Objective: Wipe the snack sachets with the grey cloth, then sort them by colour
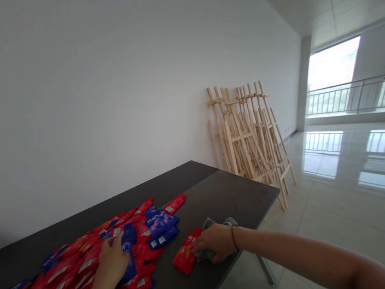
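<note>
My left hand [114, 261] rests on a pile of red and blue packets. Its fingers are curled at a blue packet [129, 263], whose edge shows beside the palm; the grip underneath is partly hidden. Bunched under my right hand [216, 243] is a grey cloth [205, 254], with the fingers closed over it. A single red packet [185, 260] lies flat on the table, and the fingertips of my right hand touch its upper right part. Between the two hands, several blue packets [161, 222] form the pile's right edge.
The dark table [233, 195] stands against a white wall, its corner at the right. Red packets [59, 273] heap across its left side. Several wooden easels [243, 134] lean on the wall beyond. Glossy tiled floor [325, 213] stretches right towards a railing [354, 96].
</note>
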Motion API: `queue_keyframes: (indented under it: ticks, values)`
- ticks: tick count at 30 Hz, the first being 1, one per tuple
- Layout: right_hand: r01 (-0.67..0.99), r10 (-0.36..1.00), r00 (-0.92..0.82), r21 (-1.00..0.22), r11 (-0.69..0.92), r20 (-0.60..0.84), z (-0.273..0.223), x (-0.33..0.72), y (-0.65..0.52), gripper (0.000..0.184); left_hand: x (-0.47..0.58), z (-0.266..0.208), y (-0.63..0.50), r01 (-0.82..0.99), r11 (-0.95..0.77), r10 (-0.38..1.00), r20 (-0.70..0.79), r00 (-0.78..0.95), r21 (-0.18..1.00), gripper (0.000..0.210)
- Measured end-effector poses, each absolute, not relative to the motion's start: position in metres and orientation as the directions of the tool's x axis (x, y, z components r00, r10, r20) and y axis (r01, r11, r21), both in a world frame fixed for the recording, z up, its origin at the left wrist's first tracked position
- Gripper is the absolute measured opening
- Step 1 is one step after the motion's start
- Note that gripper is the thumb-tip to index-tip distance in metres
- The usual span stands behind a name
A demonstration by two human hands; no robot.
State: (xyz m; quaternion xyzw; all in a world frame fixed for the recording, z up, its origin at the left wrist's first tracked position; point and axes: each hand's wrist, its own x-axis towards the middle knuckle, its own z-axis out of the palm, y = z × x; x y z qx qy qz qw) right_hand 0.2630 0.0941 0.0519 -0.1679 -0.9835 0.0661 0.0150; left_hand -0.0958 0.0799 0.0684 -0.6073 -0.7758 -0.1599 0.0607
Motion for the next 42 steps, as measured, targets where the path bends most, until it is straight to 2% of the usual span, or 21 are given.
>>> queue_keyframes:
  ticks: [4, 6, 7, 9, 11, 15, 18, 21, 27, 30, 34, 39, 42]
  values:
    - [0.273, 0.275, -0.961, -0.092, 0.958, 0.009, 0.051, 0.251, 0.094, 0.061, -0.074, 0.068, 0.061, 0.958, 0.279, 0.890, 0.358, -0.282, 0.062, 0.051]
    - [0.245, 0.246, -0.969, -0.064, 0.967, 0.012, 0.050, 0.244, 0.093, 0.058, -0.052, 0.066, 0.051, 0.979, 0.205, 0.875, 0.446, -0.186, 0.006, 0.048]
    - [0.236, 0.237, -0.971, -0.051, 0.970, 0.014, 0.049, 0.241, 0.093, 0.057, -0.039, 0.063, 0.046, 0.994, 0.114, 0.882, 0.460, -0.101, -0.001, 0.048]
    - [0.244, 0.244, -0.969, -0.026, 0.969, 0.025, 0.048, 0.238, 0.093, 0.054, -0.010, 0.055, 0.036, 0.991, -0.120, 0.921, 0.379, 0.092, 0.051, 0.046]
    - [0.292, 0.291, -0.955, -0.003, 0.957, 0.048, 0.048, 0.239, 0.092, 0.053, 0.016, 0.044, 0.028, 0.970, -0.187, 0.952, 0.274, 0.140, 0.154, 0.046]
    - [0.463, 0.460, -0.882, 0.005, 0.887, 0.101, 0.047, 0.248, 0.088, 0.054, 0.045, 0.033, 0.018, 0.967, -0.163, 0.978, 0.164, 0.132, 0.195, 0.062]
    - [0.565, 0.560, -0.819, 0.002, 0.825, 0.120, 0.047, 0.250, 0.087, 0.056, 0.056, 0.038, 0.020, 0.973, -0.069, 0.995, 0.092, 0.050, 0.221, 0.073]
    - [0.634, 0.627, -0.768, 0.019, 0.773, 0.128, 0.046, 0.246, 0.091, 0.053, 0.066, 0.045, 0.024, 0.962, 0.002, 0.999, 0.045, -0.015, 0.274, 0.068]
    - [0.700, 0.690, -0.706, 0.008, 0.714, 0.162, 0.044, 0.242, 0.108, 0.041, 0.069, 0.046, 0.014, 0.924, -0.082, 0.997, 0.026, 0.078, 0.374, 0.051]
    - [0.681, 0.670, -0.718, -0.014, 0.733, 0.188, 0.043, 0.244, 0.108, 0.044, 0.061, 0.039, 0.002, 0.909, -0.165, 0.986, 0.058, 0.155, 0.383, 0.050]
    - [0.646, 0.644, -0.727, -0.080, 0.759, 0.241, 0.045, 0.248, 0.102, 0.053, 0.057, 0.030, -0.004, 0.865, -0.293, 0.956, 0.119, 0.268, 0.408, 0.037]
    - [0.662, 0.664, -0.724, -0.084, 0.745, 0.188, 0.059, 0.253, 0.100, 0.036, 0.070, 0.027, 0.012, 0.860, -0.298, 0.954, 0.153, 0.257, 0.414, 0.038]
    - [0.631, 0.628, -0.748, -0.063, 0.773, 0.216, 0.065, 0.255, 0.097, 0.034, 0.073, 0.027, 0.028, 0.818, -0.327, 0.943, 0.225, 0.246, 0.473, 0.039]
